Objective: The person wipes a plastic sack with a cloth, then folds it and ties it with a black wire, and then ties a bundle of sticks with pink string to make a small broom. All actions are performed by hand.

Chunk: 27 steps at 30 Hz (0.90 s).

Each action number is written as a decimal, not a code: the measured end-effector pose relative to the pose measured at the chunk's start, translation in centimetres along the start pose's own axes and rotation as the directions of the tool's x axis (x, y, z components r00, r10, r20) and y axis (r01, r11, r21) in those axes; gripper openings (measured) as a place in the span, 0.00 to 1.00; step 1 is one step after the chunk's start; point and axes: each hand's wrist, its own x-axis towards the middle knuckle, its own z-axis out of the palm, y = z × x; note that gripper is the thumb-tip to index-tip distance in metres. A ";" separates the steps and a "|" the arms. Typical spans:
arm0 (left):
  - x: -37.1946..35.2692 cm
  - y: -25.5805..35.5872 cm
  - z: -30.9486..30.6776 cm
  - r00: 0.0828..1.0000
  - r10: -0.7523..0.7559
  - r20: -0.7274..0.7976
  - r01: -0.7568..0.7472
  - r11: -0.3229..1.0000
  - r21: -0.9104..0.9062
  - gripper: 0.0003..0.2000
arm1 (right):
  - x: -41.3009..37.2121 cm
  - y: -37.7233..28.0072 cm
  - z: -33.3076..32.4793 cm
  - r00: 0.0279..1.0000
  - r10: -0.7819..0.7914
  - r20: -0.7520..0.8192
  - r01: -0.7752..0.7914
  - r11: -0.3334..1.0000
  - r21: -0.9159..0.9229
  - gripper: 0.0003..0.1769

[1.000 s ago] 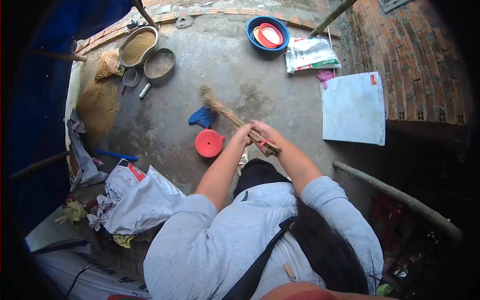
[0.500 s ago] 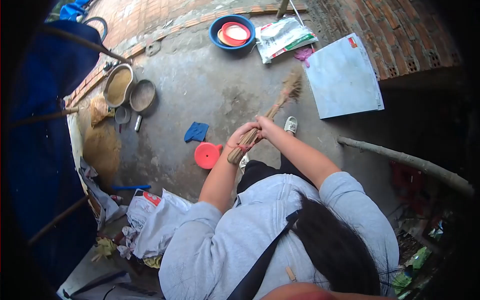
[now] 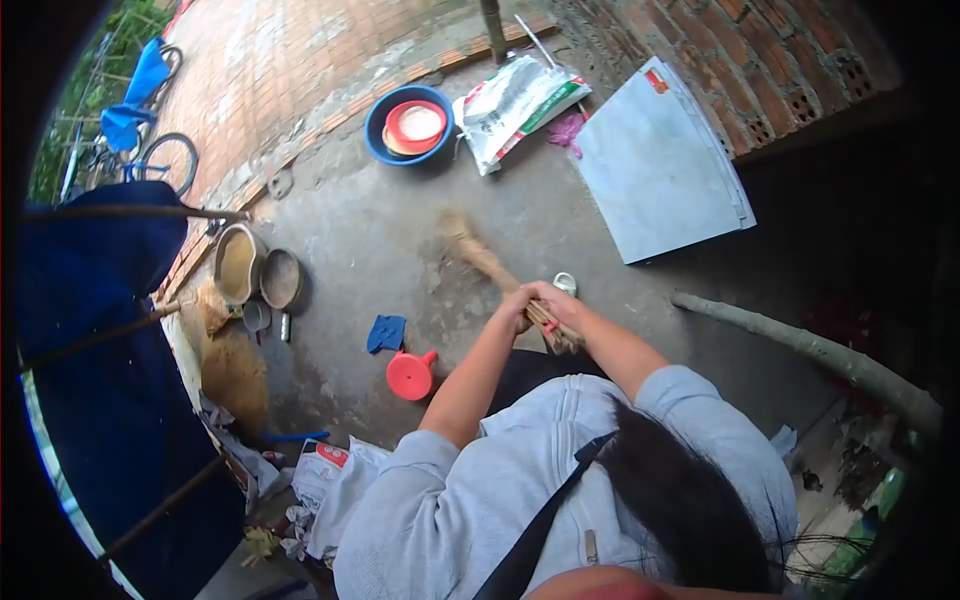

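A straw broom (image 3: 485, 262) slants across the middle of the view, its blurred head at the upper left over the concrete floor. My left hand (image 3: 515, 306) is wrapped round its handle. Close beside it, my right hand (image 3: 548, 297) grips the same handle, and the bound butt end sticks out below both hands. To the left of my forearm lie a red plastic piece (image 3: 410, 376) and a blue cloth (image 3: 386, 334). A sandal (image 3: 565, 284) shows just beyond my right hand.
A blue basin (image 3: 375, 135) with red and pale items, a white sack (image 3: 510, 110) and grey sheets (image 3: 660, 170) lie ahead. Two pans (image 3: 281, 279) (image 3: 238, 262) stand left. A wooden pole (image 3: 790, 338) juts in from the right; blue tarp (image 3: 110, 380) hangs left.
The broom head has swung from the upper right to the upper left. Both hands have stayed on the handle and sit lower in the view. The camera view has shifted.
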 end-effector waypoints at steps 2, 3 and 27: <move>0.2 -0.4 4.8 0.999 -0.020 0.043 0.012 0.982 0.187 0.10 | -1.4 -0.4 -4.3 0.971 0.037 -0.236 0.009 0.982 0.190 0.15; 0.4 -0.7 7.0 0.997 -0.030 0.077 0.000 0.933 0.361 0.09 | -2.3 -0.8 -6.3 0.935 0.075 -0.345 0.024 0.962 0.274 0.15; 1.4 16.7 6.7 0.939 -0.322 -0.121 0.331 0.942 0.060 0.08 | 9.5 -12.3 0.4 0.961 0.231 -0.154 -0.224 0.973 0.060 0.09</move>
